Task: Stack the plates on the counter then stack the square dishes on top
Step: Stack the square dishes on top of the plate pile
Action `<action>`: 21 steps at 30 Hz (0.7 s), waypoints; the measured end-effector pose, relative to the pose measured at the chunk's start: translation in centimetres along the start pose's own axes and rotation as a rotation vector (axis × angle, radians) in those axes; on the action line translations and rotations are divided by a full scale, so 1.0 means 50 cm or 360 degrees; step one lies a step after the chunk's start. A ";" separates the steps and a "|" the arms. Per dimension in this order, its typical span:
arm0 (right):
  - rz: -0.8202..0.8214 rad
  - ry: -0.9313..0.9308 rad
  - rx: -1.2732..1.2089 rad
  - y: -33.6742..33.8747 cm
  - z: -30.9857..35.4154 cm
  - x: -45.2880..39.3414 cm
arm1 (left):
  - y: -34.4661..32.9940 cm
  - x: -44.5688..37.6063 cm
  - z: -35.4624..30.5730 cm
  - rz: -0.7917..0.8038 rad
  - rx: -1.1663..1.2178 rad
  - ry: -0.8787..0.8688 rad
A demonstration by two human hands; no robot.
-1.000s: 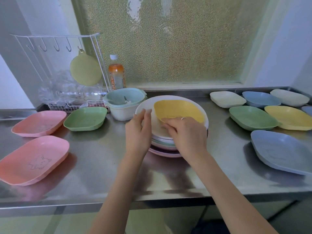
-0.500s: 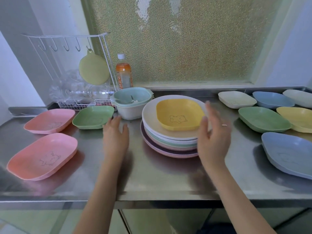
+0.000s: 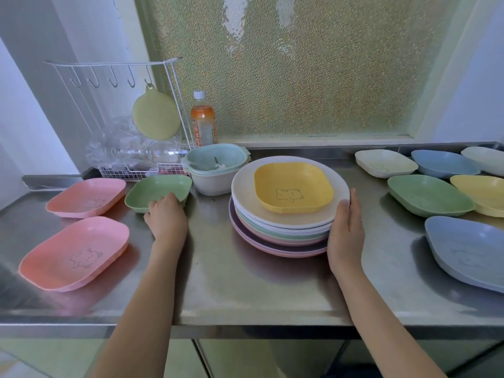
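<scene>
A stack of round plates (image 3: 283,227) stands at the counter's middle, with a yellow square dish (image 3: 293,188) bearing a bear drawing on top. My left hand (image 3: 166,216) grips the near rim of a small green square dish (image 3: 158,190) left of the stack. My right hand (image 3: 346,230) rests flat against the stack's right edge, fingers together and holding nothing. Two pink square dishes (image 3: 75,252) (image 3: 86,196) lie at the left. At the right lie a green dish (image 3: 428,195), a yellow dish (image 3: 482,193), a big blue dish (image 3: 469,251), a cream dish (image 3: 386,162) and a small blue dish (image 3: 444,162).
A teal strainer bowl nested in a white bowl (image 3: 215,167) sits just behind the stack's left side. A white wire rack (image 3: 117,110) with crumpled plastic, a hanging round yellow-green pad and an orange drink bottle (image 3: 202,124) stand at the back left. The counter's front edge (image 3: 245,327) is near.
My left hand moved left and forward and took hold of the green dish. My right hand moved down to the stack's right edge. The yellow dish lies released on the stack.
</scene>
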State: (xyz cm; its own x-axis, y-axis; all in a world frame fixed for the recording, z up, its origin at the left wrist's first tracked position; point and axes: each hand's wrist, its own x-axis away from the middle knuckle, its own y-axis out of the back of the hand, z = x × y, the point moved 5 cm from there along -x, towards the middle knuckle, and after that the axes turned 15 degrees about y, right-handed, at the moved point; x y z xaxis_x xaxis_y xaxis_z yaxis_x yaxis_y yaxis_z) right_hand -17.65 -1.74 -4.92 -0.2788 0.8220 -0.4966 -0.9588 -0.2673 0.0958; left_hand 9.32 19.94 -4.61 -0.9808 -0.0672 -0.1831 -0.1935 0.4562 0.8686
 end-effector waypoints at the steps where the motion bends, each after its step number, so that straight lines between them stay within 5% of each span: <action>1: -0.0004 0.0010 0.0005 0.000 0.000 0.000 | 0.000 0.005 0.000 -0.0034 0.0044 0.0005; 15: -0.0013 0.0044 -0.0007 0.004 -0.002 0.001 | 0.237 0.140 -0.104 -0.0477 0.0831 -0.0541; 21: -0.0018 0.0046 -0.0015 0.005 0.000 0.002 | 0.204 0.201 -0.220 0.0139 0.0925 -0.1272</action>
State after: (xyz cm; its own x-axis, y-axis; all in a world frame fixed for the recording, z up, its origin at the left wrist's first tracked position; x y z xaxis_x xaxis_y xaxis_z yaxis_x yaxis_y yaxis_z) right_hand -17.91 -1.73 -4.95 -0.2661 0.8103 -0.5222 -0.9613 -0.2628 0.0821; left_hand -2.80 14.15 7.49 -0.6445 0.5079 -0.5715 0.1306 0.8096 0.5723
